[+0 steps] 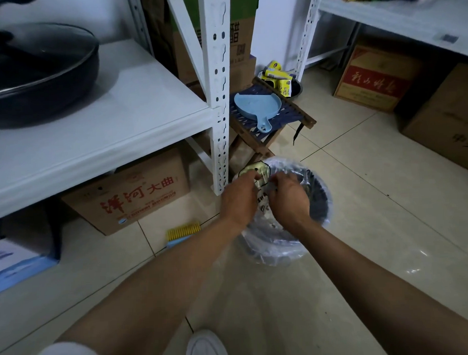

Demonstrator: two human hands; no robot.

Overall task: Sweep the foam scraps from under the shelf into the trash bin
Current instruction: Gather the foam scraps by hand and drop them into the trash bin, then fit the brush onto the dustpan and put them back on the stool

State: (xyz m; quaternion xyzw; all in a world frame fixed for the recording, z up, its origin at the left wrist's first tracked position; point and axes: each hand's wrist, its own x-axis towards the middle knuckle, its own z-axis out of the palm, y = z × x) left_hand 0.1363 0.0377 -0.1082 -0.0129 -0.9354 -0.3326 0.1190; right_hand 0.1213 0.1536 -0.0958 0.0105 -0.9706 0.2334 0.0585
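A dark round trash bin point(318, 200) lined with a clear plastic bag stands on the tiled floor beside the white shelf post point(218, 97). Both my hands are over its mouth. My left hand point(238, 201) and my right hand point(288, 199) together grip a crumpled pale wrapper with dark print point(259, 173) at the bin's far rim. A small brush with yellow bristles and a blue body point(183, 233) lies on the floor to the left of the bin, near the shelf. No foam scraps are visible under the shelf.
A cardboard box with red characters point(131, 195) sits under the left shelf point(91, 130), which carries a black lidded pan point(35, 73). A blue dustpan point(259, 106) rests on a folding stool point(273, 122). More boxes point(370, 80) stand at right. My white shoe point(205, 350) is below.
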